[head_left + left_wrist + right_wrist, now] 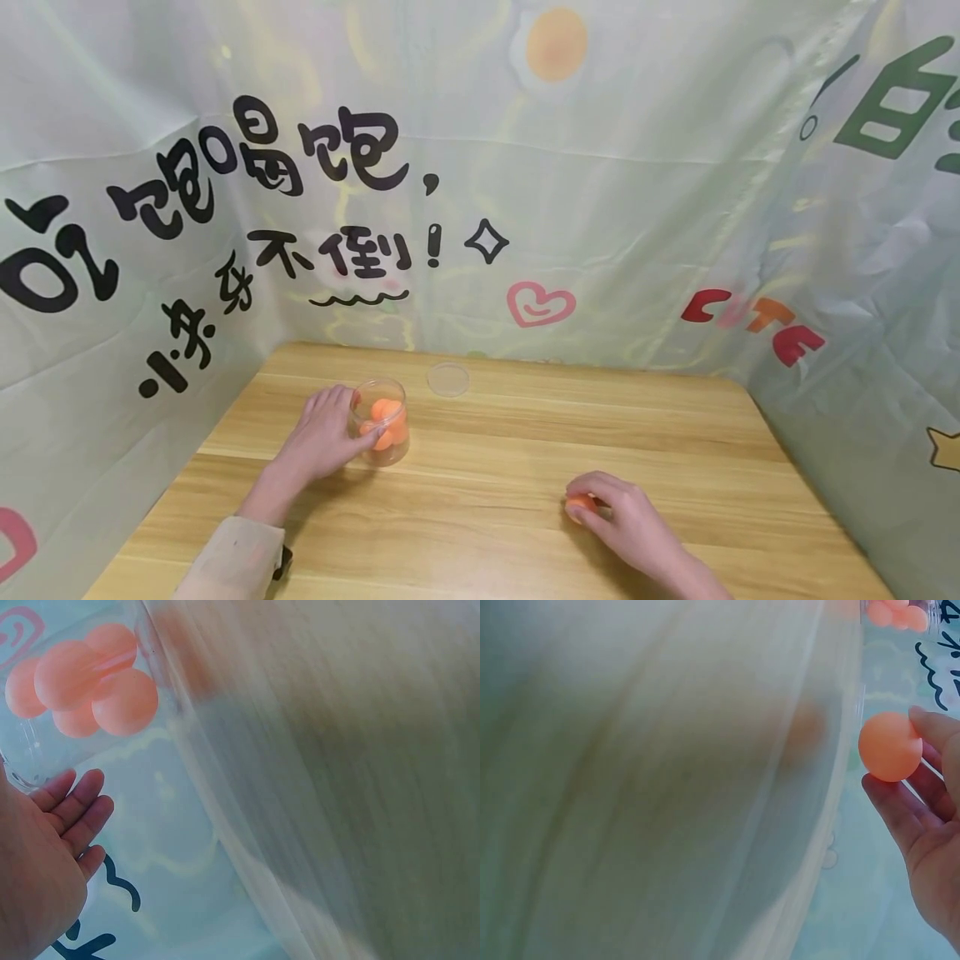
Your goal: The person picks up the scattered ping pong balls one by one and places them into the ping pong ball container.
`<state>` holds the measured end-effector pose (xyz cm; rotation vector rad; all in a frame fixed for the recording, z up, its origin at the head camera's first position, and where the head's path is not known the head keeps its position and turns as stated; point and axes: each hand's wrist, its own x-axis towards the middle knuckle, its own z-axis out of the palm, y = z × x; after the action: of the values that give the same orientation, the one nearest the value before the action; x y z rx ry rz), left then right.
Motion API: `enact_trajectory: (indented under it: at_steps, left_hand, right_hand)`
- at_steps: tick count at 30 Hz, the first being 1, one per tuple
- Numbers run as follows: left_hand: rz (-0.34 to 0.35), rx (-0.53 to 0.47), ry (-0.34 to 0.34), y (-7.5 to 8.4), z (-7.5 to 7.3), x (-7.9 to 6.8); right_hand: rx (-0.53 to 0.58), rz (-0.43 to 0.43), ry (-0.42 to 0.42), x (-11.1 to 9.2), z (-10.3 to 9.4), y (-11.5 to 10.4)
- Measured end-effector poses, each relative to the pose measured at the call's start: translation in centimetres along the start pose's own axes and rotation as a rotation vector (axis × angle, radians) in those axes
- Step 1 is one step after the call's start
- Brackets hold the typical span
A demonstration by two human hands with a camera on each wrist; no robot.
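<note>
A clear round jar (pixel 390 459) stands upright toward the left of the table with several orange balls (pixel 387 410) inside. My left hand (pixel 322 429) holds the jar from its left side, the thumb across the front and the fingers at the far side near the rim. In the left wrist view the balls (pixel 67 675) show through the clear wall, above the fingers. On the right, my right hand (pixel 628 518) pinches one orange ball (pixel 890 747) between thumb and fingertips, low over the tabletop. These plain, smooth balls look like table tennis balls.
A clear round lid (pixel 447 380) lies flat behind the jar, near the back edge. The wooden table (pixel 480 533) is enclosed by printed cloth walls (pixel 637 208) at the back and both sides.
</note>
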<state>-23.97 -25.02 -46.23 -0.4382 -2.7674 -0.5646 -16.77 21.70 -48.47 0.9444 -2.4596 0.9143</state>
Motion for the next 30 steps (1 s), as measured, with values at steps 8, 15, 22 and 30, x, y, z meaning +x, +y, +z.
enact_trajectory:
  at_steps: [8, 15, 22, 30]
  left_hand:
    - [0.003, 0.009, 0.001, 0.0, 0.0, 0.0]
    - [-0.003, 0.002, 0.001, 0.1, 0.0, 0.0]
    - [0.0, 0.012, 0.009, 0.2, -0.1, 0.1]
    - [-0.001, 0.011, -0.002, 0.5, 0.0, -0.2]
  right_hand:
    - [0.032, 0.036, 0.025, 0.5, 0.3, -0.4]
    - [0.032, 0.021, 0.068, 0.9, 0.6, -0.6]
    - [0.041, 0.022, 0.09, 1.1, 0.7, -0.7]
    - [0.038, 0.027, 0.121, 1.2, 0.8, -0.9]
